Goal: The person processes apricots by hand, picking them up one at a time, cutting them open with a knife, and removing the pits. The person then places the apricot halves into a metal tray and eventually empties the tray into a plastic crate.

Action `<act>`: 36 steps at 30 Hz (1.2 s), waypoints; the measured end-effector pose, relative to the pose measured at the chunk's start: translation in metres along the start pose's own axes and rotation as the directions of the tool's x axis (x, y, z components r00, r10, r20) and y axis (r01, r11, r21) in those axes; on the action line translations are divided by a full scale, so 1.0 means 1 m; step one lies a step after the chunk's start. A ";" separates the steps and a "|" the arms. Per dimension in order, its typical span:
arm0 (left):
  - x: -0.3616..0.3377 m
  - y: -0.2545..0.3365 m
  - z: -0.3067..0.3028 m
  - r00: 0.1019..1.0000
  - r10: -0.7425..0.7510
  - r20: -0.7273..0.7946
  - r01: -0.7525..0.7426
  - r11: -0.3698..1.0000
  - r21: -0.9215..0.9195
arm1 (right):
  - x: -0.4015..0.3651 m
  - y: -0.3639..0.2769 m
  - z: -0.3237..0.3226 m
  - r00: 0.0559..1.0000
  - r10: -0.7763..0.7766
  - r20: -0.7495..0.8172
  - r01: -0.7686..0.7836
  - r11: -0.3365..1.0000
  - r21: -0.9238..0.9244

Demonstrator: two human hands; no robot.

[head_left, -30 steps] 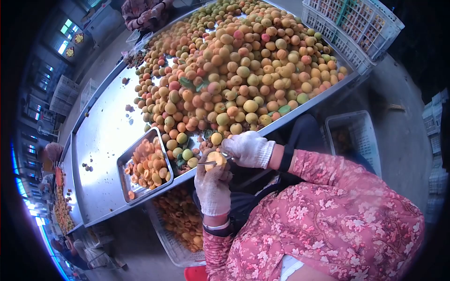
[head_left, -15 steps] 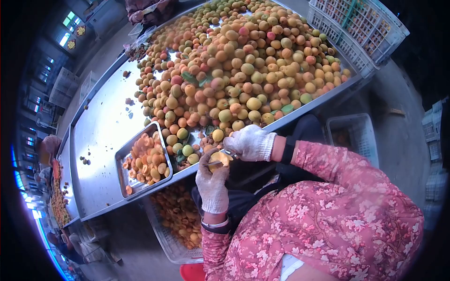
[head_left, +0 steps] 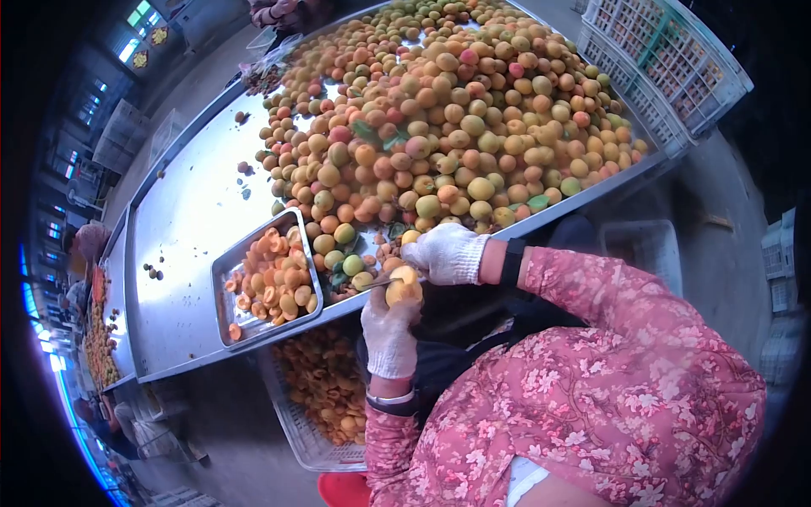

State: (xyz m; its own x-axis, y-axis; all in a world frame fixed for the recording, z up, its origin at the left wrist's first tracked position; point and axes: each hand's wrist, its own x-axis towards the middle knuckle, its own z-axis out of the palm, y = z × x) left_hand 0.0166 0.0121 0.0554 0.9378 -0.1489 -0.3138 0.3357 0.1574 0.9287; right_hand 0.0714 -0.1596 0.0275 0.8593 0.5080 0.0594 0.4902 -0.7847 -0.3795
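My left hand (head_left: 390,340), in a white knit glove, is closed around a yellow apricot (head_left: 404,292) that looks cut open. My right hand (head_left: 449,253), gloved too, grips a small knife (head_left: 380,283); its thin blade points left across the fruit, and the handle is hidden in the fingers. Just beyond the hands, whole apricots (head_left: 481,188) lie heaped on a metal table (head_left: 182,245). To the left of my left hand, a metal tray (head_left: 221,291) holds orange apricot halves (head_left: 274,279).
Under the table edge stands a plastic crate (head_left: 291,435) with more apricot pieces. Another crate (head_left: 646,245) sits below on the right, and stacked crates (head_left: 667,68) rise at the far right corner. A person (head_left: 283,15) is across the table.
The knife blade has come further out to the left of the apricot, and the fruit has turned in my left hand. The view has shifted slightly.
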 end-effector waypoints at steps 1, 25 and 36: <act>0.003 -0.001 -0.005 1.000 0.020 -0.008 -0.020 1.000 -0.022 | 0.006 -0.004 -0.001 0.999 0.029 0.014 -0.030 0.997 0.064; 0.032 -0.015 -0.038 0.984 0.144 0.108 -0.041 0.761 -0.647 | 0.046 -0.047 -0.036 0.837 0.542 -0.079 0.097 -0.004 0.995; -0.011 -0.010 0.004 0.985 0.159 0.064 -0.110 0.871 -0.479 | 0.012 -0.078 -0.049 0.790 0.507 -0.345 0.369 0.056 0.928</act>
State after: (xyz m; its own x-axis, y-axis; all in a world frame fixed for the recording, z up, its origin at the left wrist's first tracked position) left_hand 0.0031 0.0080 0.0507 0.9716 -0.1841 -0.1487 0.2322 0.6213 0.7484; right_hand 0.0509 -0.1097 0.1029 0.9776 -0.1192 0.1733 0.2094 0.4731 -0.8558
